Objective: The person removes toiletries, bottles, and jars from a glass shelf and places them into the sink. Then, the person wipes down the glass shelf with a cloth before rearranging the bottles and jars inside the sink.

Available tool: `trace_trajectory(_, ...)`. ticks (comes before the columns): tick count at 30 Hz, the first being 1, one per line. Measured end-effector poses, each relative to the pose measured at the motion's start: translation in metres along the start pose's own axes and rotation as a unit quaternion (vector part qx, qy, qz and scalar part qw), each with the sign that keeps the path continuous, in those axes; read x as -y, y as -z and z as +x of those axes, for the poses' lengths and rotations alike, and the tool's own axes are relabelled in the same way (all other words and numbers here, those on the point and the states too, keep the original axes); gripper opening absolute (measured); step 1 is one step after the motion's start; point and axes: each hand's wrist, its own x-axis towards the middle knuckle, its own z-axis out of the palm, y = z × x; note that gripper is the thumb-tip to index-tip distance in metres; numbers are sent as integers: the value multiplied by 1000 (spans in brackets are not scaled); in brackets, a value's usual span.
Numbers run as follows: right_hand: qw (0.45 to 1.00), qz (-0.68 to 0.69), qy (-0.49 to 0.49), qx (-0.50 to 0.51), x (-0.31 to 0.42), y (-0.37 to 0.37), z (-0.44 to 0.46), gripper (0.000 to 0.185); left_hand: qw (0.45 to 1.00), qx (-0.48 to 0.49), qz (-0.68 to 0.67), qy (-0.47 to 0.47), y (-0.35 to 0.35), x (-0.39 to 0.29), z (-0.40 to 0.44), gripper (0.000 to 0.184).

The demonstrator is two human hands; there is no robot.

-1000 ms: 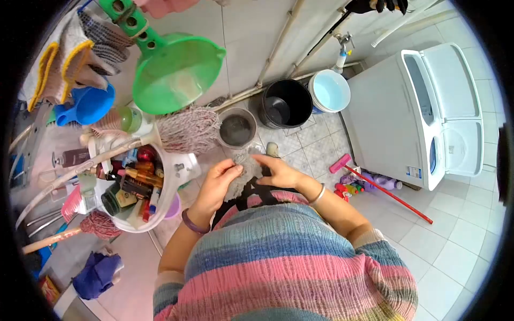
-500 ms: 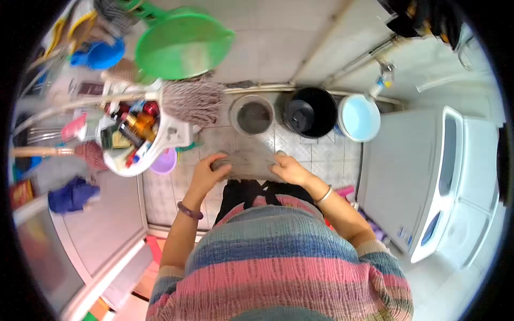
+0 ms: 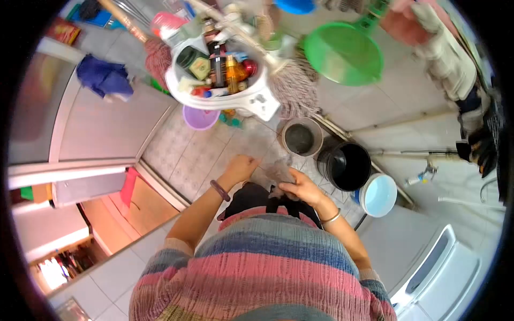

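My right hand (image 3: pixel 303 187) grips a crumpled, thin, greyish, see-through plastic bag (image 3: pixel 278 170) in front of my waist. Fingers curled in, my left hand (image 3: pixel 242 167) is closed just left of the bag; what is in it, if anything, I cannot make out. Beyond the right hand stand a pail with a dark inside (image 3: pixel 301 138), a black bucket (image 3: pixel 348 167) and a white bucket (image 3: pixel 379 195) with a pale blue inside.
A white washbasin (image 3: pixel 262 104) full of bottles stands ahead, a purple basin (image 3: pixel 201 117) below it. Mops (image 3: pixel 293 88) and a green basin (image 3: pixel 345 53) are near the wall. A white washing machine (image 3: pixel 428 267) is at right, a doorway with a threshold (image 3: pixel 163 182) at left.
The view has turned leftward, bringing the doorway in. The bag, earlier stretched between both hands, is now bunched at the right hand, and my left hand has closed apart from it.
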Motion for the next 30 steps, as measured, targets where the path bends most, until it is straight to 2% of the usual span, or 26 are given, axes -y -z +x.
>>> trace_trajectory(1, 1000, -20, 14, 7, 2, -13, 14, 50, 991, 121, -18, 58, 5, 9, 2, 45)
trace_trajectory(2, 999, -41, 27, 14, 4, -27, 30, 50, 980, 128, -127, 79, 4, 20, -2, 50)
trace_trajectory(4, 999, -9, 27, 38, 2, -57, 55, 51, 924, 141, -337, 115, -14, 48, -21, 60)
trace_trajectory(6, 998, 13, 20, 55, 32, -88, 69, 53, 853, 98, -508, 63, -67, 116, -16, 68)
trace_trajectory(7, 996, -29, -21, 76, 36, -98, 79, 57, 808, 86, -581, 46, -24, 82, -47, 68)
trace_trajectory(8, 994, -70, -21, 82, 39, -110, 93, 57, 757, 78, -648, 26, 6, 68, -65, 68)
trace_trajectory(9, 990, -110, -20, 85, 36, -117, 103, 58, 709, 65, -701, 39, 6, 77, -67, 66)
trace_trajectory(10, 985, -149, -20, 87, 29, -126, 112, 58, 697, 57, -714, 43, 10, 88, -70, 65)
trace_trajectory(11, 979, -190, 65, 41, 24, -139, 122, 52, 683, 49, -727, 48, 16, 101, -74, 65)
trace_trajectory(12, 976, -206, 52, 45, 22, -144, 130, 49, 669, 40, -740, 54, 22, 117, -79, 64)
trace_trajectory(13, 973, -221, 38, 49, 36, -151, 136, 46, 716, 4, -691, 102, 15, 145, -75, 56)
trace_trajectory(15, 977, -211, 0, 41, 59, -168, 142, 38, 718, -76, -685, 93, 28, 171, -76, 47)
trace_trajectory(16, 975, -216, 22, 48, 69, -176, 146, 37, 719, -115, -680, 88, 34, 180, -76, 44)
trace_trajectory(18, 970, -225, 67, 64, 92, -190, 152, 36, 846, -271, -458, -34, 30, 203, -69, 39)
trace_trajectory(19, 974, -202, 35, 94, 113, -197, 151, 37, 876, -341, -326, -96, 30, 212, -66, 37)
trace_trajectory(21, 978, -158, 80, 108, 122, -209, 153, 37, 939, -216, -228, -142, 38, 216, -64, 40)
trace_trajectory(22, 978, -138, 105, 111, 126, -213, 154, 37, 937, -202, -230, -167, 31, 220, -60, 43)
trace_trajectory(23, 968, -192, 95, 132, 134, -212, 156, 38, 935, -188, -231, -191, 32, 217, -58, 46)
trace_trajectory(24, 980, -109, 102, 131, 131, -213, 155, 42, 911, -167, -336, -172, 34, 212, -50, 46)
trace_trajectory(26, 982, -111, 127, 86, 144, -205, 151, 48, 833, -112, -530, -115, 60, 180, -60, 46)
trace_trajectory(27, 990, -67, 111, 55, 144, -199, 149, 48, 858, -103, -496, -82, 69, 176, -59, 42)
trace_trajectory(29, 997, 23, 76, 0, 137, -182, 147, 46, 740, -13, -670, -60, 76, 171, -52, 43)
trace_trajectory(30, 995, -41, 84, -20, 136, -174, 144, 43, 667, 32, -743, -46, 77, 170, -51, 44)
